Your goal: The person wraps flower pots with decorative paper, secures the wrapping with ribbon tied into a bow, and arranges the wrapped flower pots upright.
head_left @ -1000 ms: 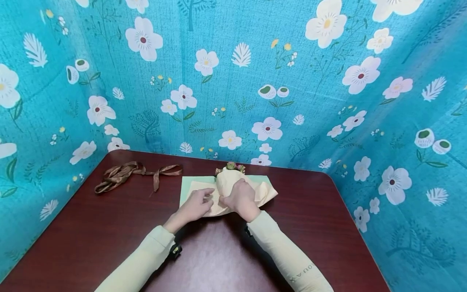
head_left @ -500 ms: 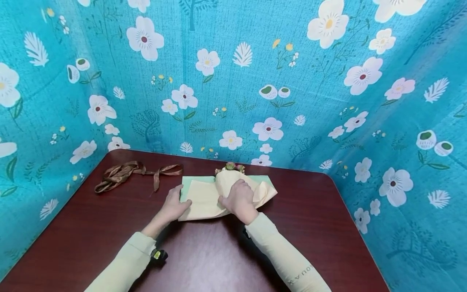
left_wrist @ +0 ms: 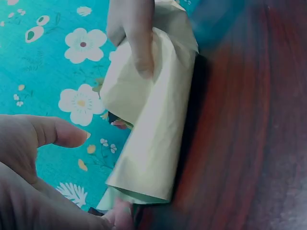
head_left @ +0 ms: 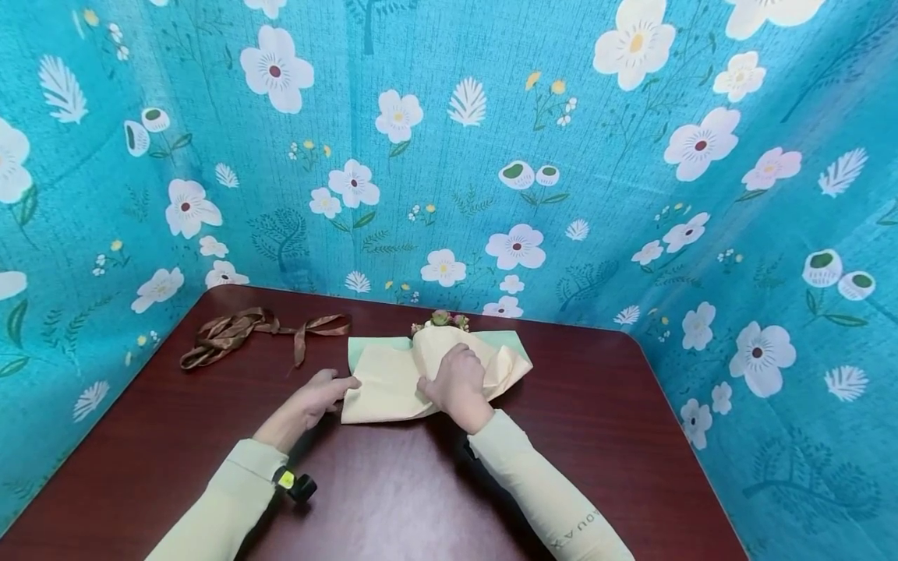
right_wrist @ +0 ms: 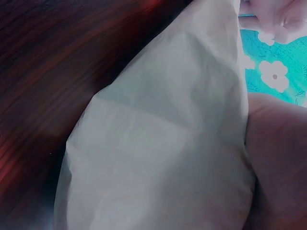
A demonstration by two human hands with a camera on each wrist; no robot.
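Observation:
A small bouquet of pink and green flowers (head_left: 440, 318) lies at the table's far side, in cream wrapping paper (head_left: 386, 382) with a pale green layer (head_left: 361, 345) underneath. My right hand (head_left: 459, 382) grips the gathered paper round the bouquet; in the left wrist view its thumb lies across the fold. At the paper's left edge is my left hand (head_left: 316, 397). In the left wrist view its thumb (left_wrist: 72, 134) stands apart from the paper, while a fingertip (left_wrist: 122, 213) touches the loose edge. Cream paper fills most of the right wrist view, hiding the stems.
A brown ribbon (head_left: 231, 335) lies in a looped bundle at the back left, its tail ending in a bow shape. Dark red wood makes up the table (head_left: 596, 436). Behind it hangs a blue flowered curtain (head_left: 449, 195). Each wrist wears a black camera (head_left: 302, 487).
My left hand has moved left from beside the bouquet to the paper's left edge, and the paper's left corner has lifted slightly. The right hand keeps its grip in about the same place.

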